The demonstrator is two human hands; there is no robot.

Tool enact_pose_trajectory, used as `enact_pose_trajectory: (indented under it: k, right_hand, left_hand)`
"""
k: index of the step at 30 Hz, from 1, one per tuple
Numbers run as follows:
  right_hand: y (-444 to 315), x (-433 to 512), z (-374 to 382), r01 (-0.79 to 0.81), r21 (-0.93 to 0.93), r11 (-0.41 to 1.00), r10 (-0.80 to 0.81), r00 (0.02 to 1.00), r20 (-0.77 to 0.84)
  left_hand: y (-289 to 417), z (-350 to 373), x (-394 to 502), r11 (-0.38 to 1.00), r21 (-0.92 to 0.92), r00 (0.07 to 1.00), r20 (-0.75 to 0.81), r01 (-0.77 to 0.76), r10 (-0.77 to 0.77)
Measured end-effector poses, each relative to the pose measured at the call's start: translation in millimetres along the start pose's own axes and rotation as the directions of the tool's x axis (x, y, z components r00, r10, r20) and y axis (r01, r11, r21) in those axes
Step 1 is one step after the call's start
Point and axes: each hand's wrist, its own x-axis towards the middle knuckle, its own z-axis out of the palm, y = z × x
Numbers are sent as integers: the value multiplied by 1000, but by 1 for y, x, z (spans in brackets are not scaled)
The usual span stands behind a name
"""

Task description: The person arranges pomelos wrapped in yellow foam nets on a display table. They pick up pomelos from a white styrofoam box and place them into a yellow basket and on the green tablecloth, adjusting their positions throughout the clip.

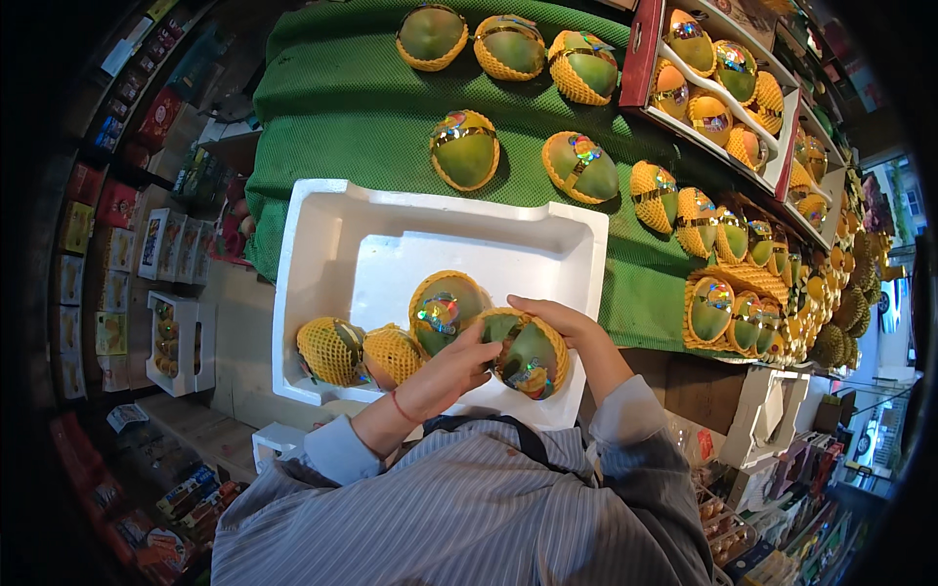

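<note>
Between my two hands is a green mango (pixel 529 359) in a yellow foam net, with a shiny band and sticker around it. My left hand (pixel 469 366) grips its left side, thumb across the skin. Behind its upper right side, my right hand (pixel 557 319) supports the foam net. Below the hands lies a white styrofoam box (pixel 454 253). Inside it, another netted mango (pixel 445 308) with a shiny sticker sits just behind my left hand. Two more netted fruits, one at the left corner (pixel 330 351) and one beside it (pixel 392 353), rest along the near side.
Green mesh cloth (pixel 337 110) covers the stepped display beyond the box. Netted mangoes (pixel 465 150) stand on it in rows. At upper right are open cartons (pixel 714 95) of orange-yellow mangoes. Durians (pixel 835 337) are piled far right. Shelves of packaged goods (pixel 113 256) line the left.
</note>
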Motion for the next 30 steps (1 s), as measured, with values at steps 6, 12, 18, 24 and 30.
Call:
enact_pose_trajectory:
  k: [6, 12, 18, 24, 30]
  right_hand:
    - [-30, -32, 58, 369, 670, 644, -440, 895, -71]
    - [-96, -50, 119, 871, 53, 488, -872, 490, -13]
    - [-107, -92, 78, 829, -517, 211, -977, 180, -111]
    - [-12, -110, -2, 840, -249, 482, -752, 250, -611]
    - [77, -158, -26, 827, -177, 534, -587, 211, -782]
  left_hand:
    - [43, -24, -38, 727, 241, 653, -324, -643, 685]
    - [37, -30, 0, 806, -448, 885, 65, -386, 460]
    - [130, -66, 39, 700, -436, 796, -71, -566, 601]
    - [202, -114, 130, 521, -514, 716, -321, -682, 620]
    - [213, -181, 191, 630, -366, 715, -501, -685, 486]
